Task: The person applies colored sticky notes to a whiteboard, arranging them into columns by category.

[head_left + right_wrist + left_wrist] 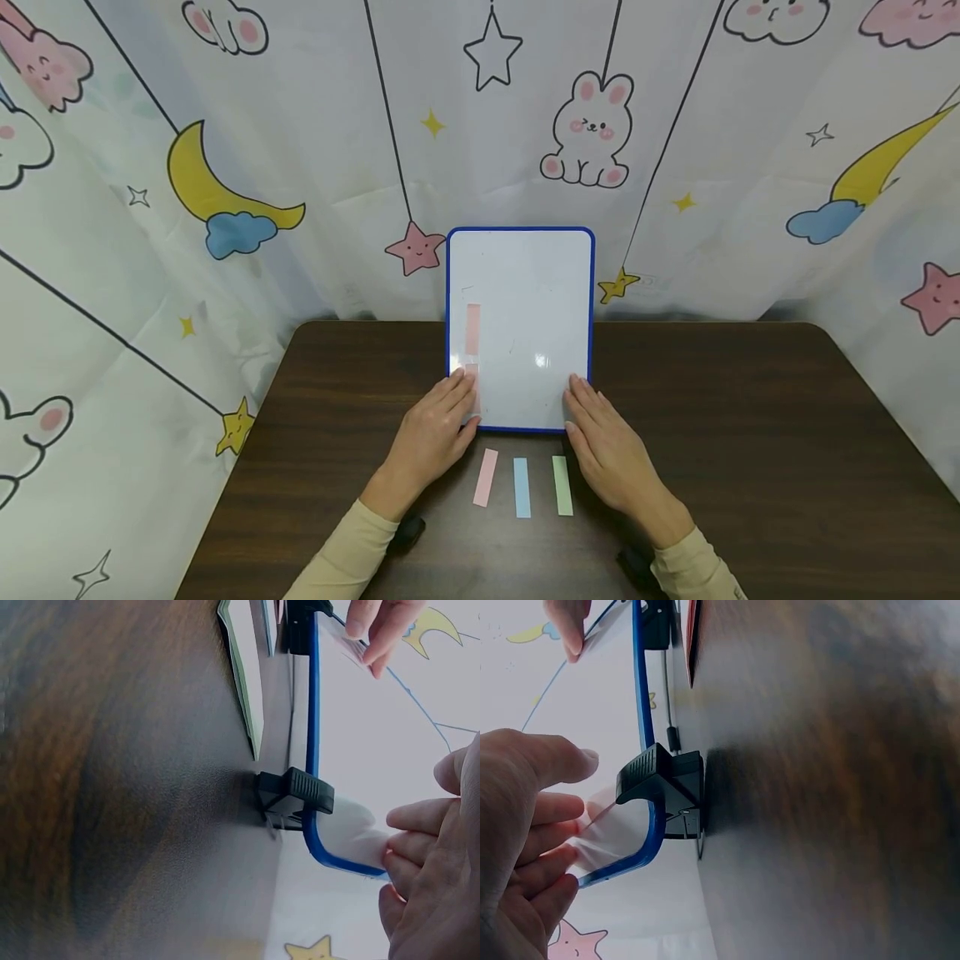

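Presently: whiteboard [525,321] touched at both sides.
Left hand [427,432] and right hand [618,458] contact it (each grip unclamped); three strips [522,488] lie nearer.

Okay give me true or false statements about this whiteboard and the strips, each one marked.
1. Two narrow pink paper strips are on the rectangular, blue-framed whiteboard. True.
2. The narrow light-blue paper strip lies right of the narrow light-green paper strip. False: it lies left.
3. The left hand is at the board's pink-strip side. True.
4. The right hand pinches the light-green strip. False: its fingers are at the board.
5. Black plastic clips sit on the board's lower edge. True.
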Motion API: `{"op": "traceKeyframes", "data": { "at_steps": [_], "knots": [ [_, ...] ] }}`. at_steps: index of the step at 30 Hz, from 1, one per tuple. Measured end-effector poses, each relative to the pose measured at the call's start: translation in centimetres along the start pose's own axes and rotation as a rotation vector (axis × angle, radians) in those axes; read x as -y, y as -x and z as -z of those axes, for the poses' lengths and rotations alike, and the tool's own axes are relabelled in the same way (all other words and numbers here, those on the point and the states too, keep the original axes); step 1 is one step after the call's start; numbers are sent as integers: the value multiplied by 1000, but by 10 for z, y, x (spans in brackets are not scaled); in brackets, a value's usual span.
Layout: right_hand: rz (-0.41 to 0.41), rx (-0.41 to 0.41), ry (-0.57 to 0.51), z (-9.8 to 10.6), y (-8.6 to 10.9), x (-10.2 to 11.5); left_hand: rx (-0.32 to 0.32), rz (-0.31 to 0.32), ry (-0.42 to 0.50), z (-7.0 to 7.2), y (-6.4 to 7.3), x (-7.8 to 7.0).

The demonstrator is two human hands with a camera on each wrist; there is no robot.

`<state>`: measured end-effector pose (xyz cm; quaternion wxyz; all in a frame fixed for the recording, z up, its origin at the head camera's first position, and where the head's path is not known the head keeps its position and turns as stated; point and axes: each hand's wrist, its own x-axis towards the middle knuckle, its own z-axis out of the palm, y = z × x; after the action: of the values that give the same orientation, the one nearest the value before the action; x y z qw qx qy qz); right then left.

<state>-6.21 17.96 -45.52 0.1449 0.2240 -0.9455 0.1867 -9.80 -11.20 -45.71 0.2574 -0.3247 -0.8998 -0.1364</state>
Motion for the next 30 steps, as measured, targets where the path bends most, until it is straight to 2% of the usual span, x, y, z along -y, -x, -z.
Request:
{"op": "traceKeyframes", "data": {
  "at_steps": [13,18,23,30],
  "knots": [
    [1,3,-19,-1,-1,-1,-24,-15,-7,1,0,-1],
    [1,25,-46,1,3,2,-19,-57,10,3,1,-13],
    [24,18,-44,5,10,9,23,-108,42,5,5,-29],
    [82,2,-45,5,18,18,85,-115,61,5,9,-46]
  ]
}}
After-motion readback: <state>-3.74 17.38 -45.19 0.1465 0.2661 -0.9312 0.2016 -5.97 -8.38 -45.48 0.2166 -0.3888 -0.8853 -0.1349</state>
